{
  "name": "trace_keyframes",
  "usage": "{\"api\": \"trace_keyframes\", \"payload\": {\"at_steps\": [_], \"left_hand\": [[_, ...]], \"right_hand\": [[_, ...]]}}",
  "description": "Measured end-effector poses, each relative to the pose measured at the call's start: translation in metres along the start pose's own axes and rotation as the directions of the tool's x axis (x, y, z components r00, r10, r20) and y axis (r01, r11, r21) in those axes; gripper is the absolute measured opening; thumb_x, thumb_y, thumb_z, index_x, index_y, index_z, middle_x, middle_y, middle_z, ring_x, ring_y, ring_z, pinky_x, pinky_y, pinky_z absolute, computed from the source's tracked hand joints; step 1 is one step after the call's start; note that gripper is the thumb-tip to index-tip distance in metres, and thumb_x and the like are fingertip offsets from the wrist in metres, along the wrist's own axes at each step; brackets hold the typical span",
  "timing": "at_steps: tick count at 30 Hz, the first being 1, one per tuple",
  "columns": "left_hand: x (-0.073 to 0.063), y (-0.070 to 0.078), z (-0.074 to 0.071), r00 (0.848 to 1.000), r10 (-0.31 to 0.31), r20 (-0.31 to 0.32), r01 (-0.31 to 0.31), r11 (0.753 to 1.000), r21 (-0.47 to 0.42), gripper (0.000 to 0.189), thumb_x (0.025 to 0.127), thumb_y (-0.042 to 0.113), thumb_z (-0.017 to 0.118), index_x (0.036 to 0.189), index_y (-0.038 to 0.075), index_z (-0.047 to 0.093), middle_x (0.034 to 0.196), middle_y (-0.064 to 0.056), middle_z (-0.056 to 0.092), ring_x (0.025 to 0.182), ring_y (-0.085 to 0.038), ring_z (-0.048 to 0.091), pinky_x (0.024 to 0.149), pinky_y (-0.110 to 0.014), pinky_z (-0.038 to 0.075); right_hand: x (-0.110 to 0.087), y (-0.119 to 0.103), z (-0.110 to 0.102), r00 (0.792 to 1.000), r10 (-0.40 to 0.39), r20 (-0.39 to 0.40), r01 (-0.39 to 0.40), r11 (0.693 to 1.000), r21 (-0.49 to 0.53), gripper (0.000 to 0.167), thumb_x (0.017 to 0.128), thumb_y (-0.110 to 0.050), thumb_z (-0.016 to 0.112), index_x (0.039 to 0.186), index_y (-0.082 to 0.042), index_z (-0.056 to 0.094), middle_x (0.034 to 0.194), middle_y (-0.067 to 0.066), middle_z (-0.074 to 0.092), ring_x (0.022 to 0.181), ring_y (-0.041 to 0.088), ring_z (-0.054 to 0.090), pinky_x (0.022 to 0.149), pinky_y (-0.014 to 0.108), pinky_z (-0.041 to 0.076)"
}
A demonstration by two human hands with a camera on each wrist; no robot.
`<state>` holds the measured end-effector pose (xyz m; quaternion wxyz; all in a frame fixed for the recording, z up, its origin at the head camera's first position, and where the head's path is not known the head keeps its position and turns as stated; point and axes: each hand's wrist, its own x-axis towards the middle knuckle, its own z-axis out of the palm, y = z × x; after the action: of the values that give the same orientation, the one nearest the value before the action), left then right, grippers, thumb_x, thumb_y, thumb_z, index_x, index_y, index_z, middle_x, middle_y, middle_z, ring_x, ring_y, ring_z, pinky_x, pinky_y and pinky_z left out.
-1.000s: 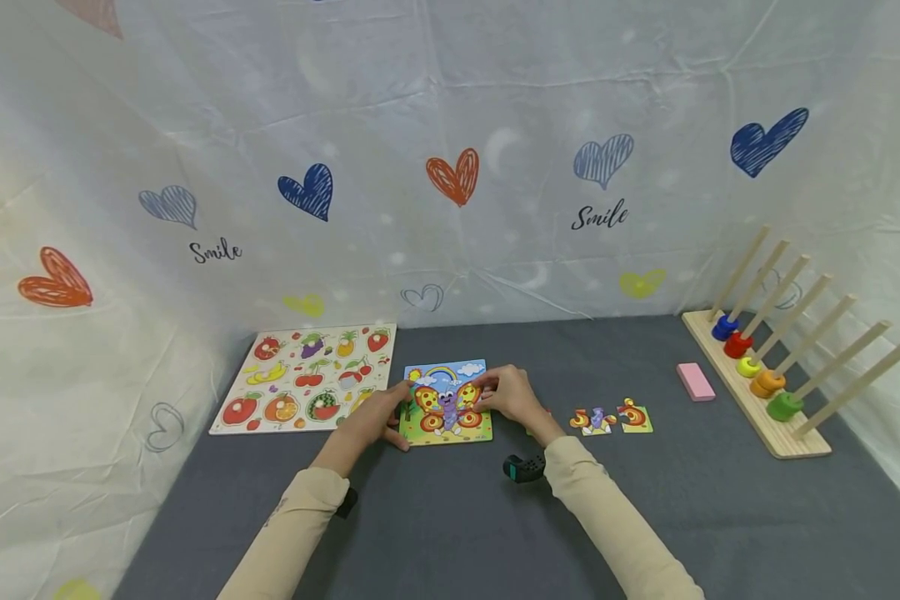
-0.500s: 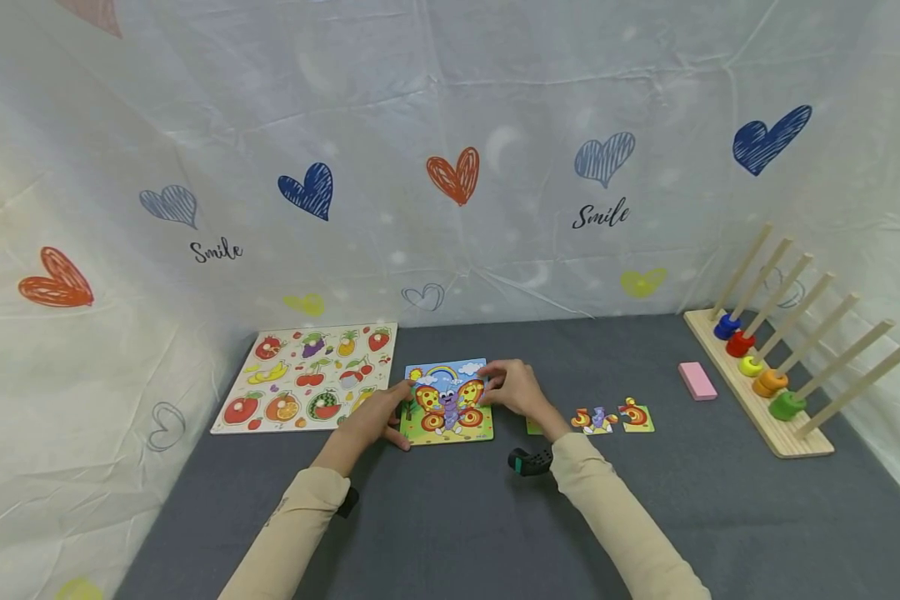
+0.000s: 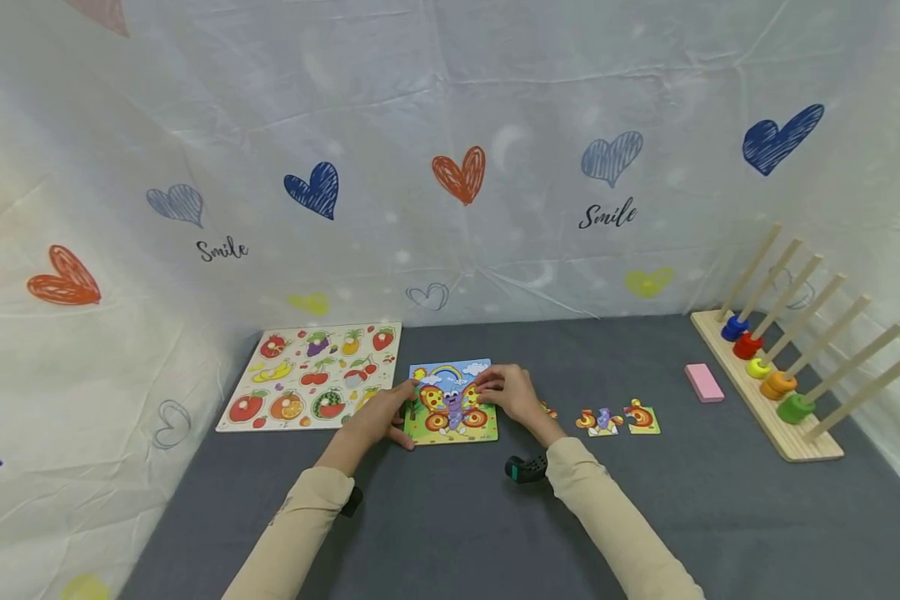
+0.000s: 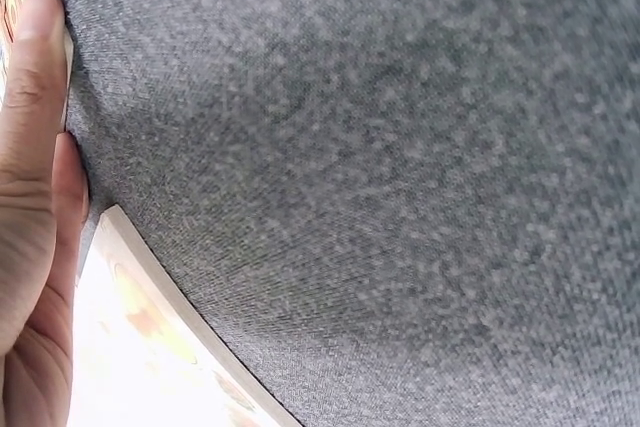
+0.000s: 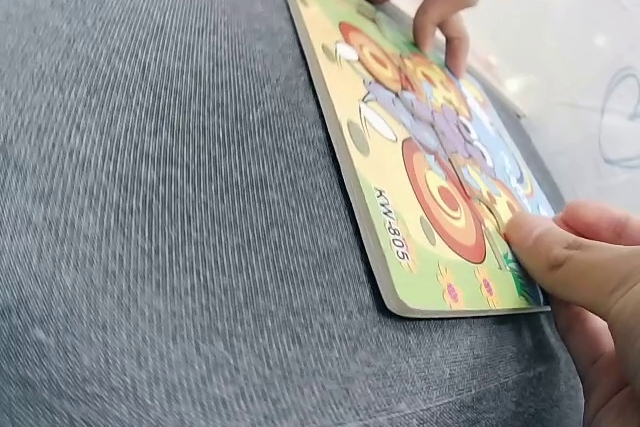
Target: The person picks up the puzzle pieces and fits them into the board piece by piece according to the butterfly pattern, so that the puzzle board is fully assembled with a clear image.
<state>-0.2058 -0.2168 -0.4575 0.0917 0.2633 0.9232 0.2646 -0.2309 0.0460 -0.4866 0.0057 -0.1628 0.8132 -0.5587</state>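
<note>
A square butterfly jigsaw puzzle (image 3: 452, 425) with a rainbow sky lies on the dark cloth, its picture facing up. My left hand (image 3: 378, 415) holds its left side, fingers over the upper part and thumb at the near corner. In the left wrist view the thumb (image 4: 38, 57) lies along the board's edge. From the other side my right hand (image 3: 512, 393) grips the right edge. Its thumb (image 5: 545, 252) rests on the picture beside the butterfly's wing, with fingers at the side in the right wrist view. Loose puzzle pieces (image 3: 602, 422) lie to the right, one partly hidden by my right wrist.
Left of the puzzle lies a fruit peg board (image 3: 292, 421). Farther right are a pink block (image 3: 703, 383) and a wooden stand (image 3: 776, 433) with tall pegs and coloured rings. A white curtain (image 3: 375, 250) with hearts hangs behind the table.
My right fingers shifted slightly off the puzzle's right edge, then back over it. My left hand keeps its place at the left side. The head view has turned slightly.
</note>
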Motion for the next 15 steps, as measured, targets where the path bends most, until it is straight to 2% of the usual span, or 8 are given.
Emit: {"api": "trace_keyframes", "payload": {"at_steps": [4,7,11,15], "left_hand": [[0.001,0.001,0.001,1.000,-0.011,0.001,0.011,1.000,-0.003,0.067,0.065,0.013,0.087,0.120,0.005,0.049,0.139,-0.018,0.049,0.087,-0.025,0.059,0.074,-0.033,0.052],[0.001,0.001,0.000,1.000,-0.005,-0.002,0.005,1.000,0.015,0.068,0.065,0.015,0.088,0.121,0.005,0.049,0.136,-0.018,0.051,0.089,-0.024,0.060,0.074,-0.031,0.052],[0.001,0.001,0.001,1.000,0.008,-0.004,-0.008,1.000,0.016,0.068,0.065,0.015,0.087,0.120,0.005,0.049,0.130,-0.017,0.055,0.079,-0.020,0.056,0.073,-0.031,0.052],[0.000,0.000,0.001,1.000,0.005,-0.005,-0.004,1.000,0.018,0.068,0.065,0.015,0.087,0.121,0.005,0.049,0.132,-0.017,0.054,0.076,-0.019,0.052,0.073,-0.033,0.052]], "right_hand": [[0.001,0.001,-0.003,0.999,-0.016,0.038,0.018,0.999,-0.033,0.017,0.079,0.003,0.074,0.095,0.005,0.070,0.089,0.016,0.071,0.081,0.025,0.069,0.069,0.026,0.054],[0.002,0.000,-0.005,0.998,-0.026,0.057,0.027,0.999,-0.025,0.018,0.079,0.003,0.074,0.096,0.005,0.069,0.090,0.017,0.070,0.082,0.026,0.069,0.070,0.027,0.054],[0.000,0.005,-0.006,0.997,-0.048,0.060,0.042,0.995,0.095,0.020,0.080,0.006,0.072,0.100,0.009,0.068,0.095,0.022,0.069,0.087,0.033,0.068,0.071,0.029,0.055],[-0.003,0.007,-0.011,0.998,-0.064,0.030,0.055,0.972,0.230,0.024,0.082,0.007,0.069,0.105,0.013,0.065,0.101,0.028,0.066,0.093,0.039,0.066,0.074,0.031,0.055]]}}
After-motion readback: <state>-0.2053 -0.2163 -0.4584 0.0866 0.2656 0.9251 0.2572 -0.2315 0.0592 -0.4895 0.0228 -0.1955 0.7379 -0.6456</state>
